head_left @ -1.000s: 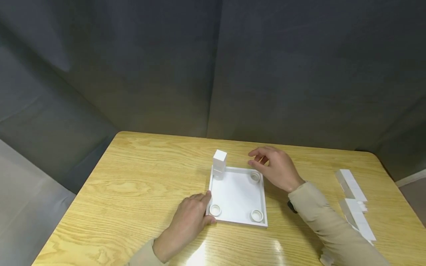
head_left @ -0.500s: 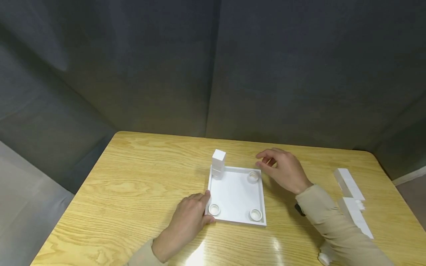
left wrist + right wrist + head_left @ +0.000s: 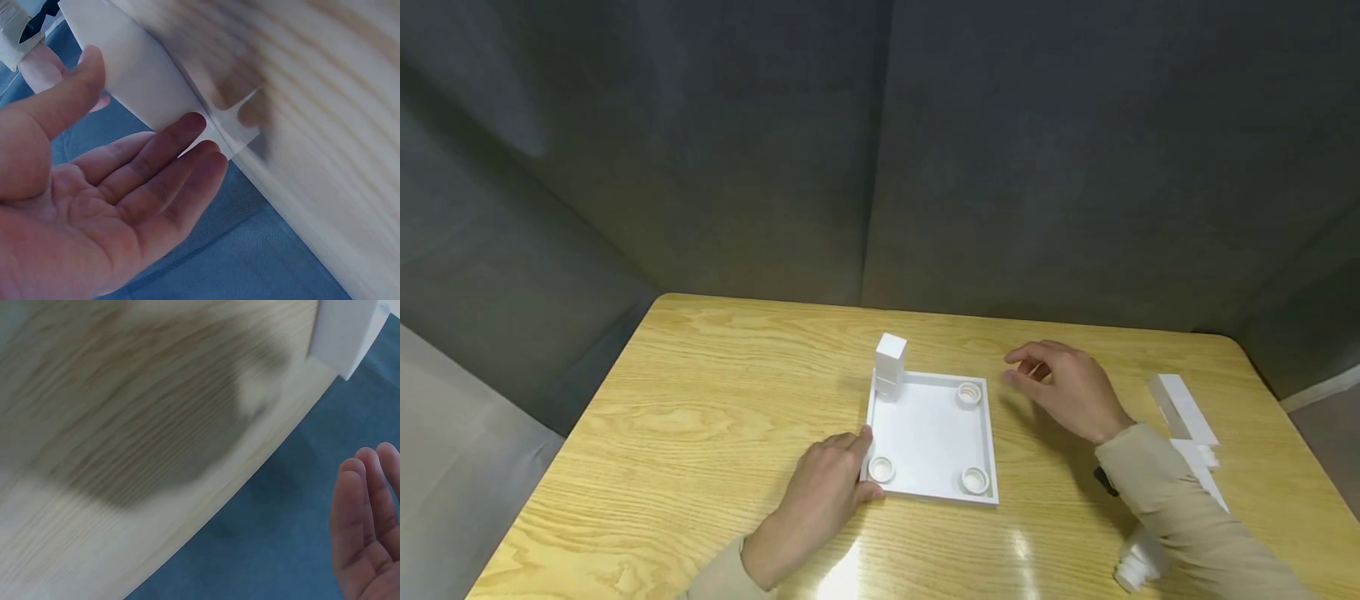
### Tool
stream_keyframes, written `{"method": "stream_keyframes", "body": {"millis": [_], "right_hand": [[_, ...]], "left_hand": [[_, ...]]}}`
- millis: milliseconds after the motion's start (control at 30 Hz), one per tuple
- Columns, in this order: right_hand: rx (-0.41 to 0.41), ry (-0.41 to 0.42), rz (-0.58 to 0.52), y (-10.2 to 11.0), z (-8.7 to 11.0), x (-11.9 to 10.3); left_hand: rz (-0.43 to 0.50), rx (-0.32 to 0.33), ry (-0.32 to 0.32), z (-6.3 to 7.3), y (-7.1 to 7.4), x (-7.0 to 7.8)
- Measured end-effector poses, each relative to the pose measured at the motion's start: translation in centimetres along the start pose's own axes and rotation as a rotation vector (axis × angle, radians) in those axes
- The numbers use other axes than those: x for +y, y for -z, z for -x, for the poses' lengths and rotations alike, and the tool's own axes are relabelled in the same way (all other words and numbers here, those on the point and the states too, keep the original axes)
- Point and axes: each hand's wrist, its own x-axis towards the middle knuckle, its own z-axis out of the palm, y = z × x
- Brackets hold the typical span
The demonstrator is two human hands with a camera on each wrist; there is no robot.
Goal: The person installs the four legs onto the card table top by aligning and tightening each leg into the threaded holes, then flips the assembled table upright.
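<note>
A shallow white square tray (image 3: 932, 442) lies on the wooden table. A white square post (image 3: 891, 362) stands upright at its far left corner. Round white threaded-looking sockets (image 3: 975, 481) sit at its other corners. My left hand (image 3: 820, 492) rests against the tray's near left corner, index finger along the left side and thumb at the front edge. In the left wrist view, its fingers touch the tray's side (image 3: 140, 75), fairly straight. My right hand (image 3: 1071, 387) hovers to the right of the tray, fingers loosely bent, holding nothing.
On the right side of the table lie white rectangular posts (image 3: 1183, 408) with threaded-looking ends. Another white post (image 3: 1142, 560) lies nearer, partly hidden under the right sleeve (image 3: 1195, 517). A dark curtain (image 3: 880, 150) hangs behind the table.
My right hand has moved rightward, away from the tray, towards the loose posts. My left hand stays at the tray's corner, and the standing post has not moved on the tray.
</note>
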Motion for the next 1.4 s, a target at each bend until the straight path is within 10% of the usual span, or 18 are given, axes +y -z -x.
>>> {"method": "stream_keyframes", "body": {"millis": [400,533,767,1000,1400], "right_hand": [[-0.017,-0.059,0.077,1.8,1.6,2.2],[-0.034,-0.094,0.103,2.4,2.0,2.9],[-0.021,-0.093,0.129,3.4,2.8,4.4],[-0.029,-0.108,0.175,4.4,3.5,6.2],[0.002,-0.159,0.243,6.7,4.7,9.6]], "left_hand": [[-0.007,0.025,-0.03,0.0,-0.5,-0.4],[0.005,0.076,-0.056,0.1,-3.6,-2.8],[-0.007,0.034,-0.026,0.0,-1.1,-1.0],[-0.026,0.082,-0.078,0.1,-3.8,-3.0],[-0.009,0.009,-0.007,0.0,-0.1,-0.1]]}}
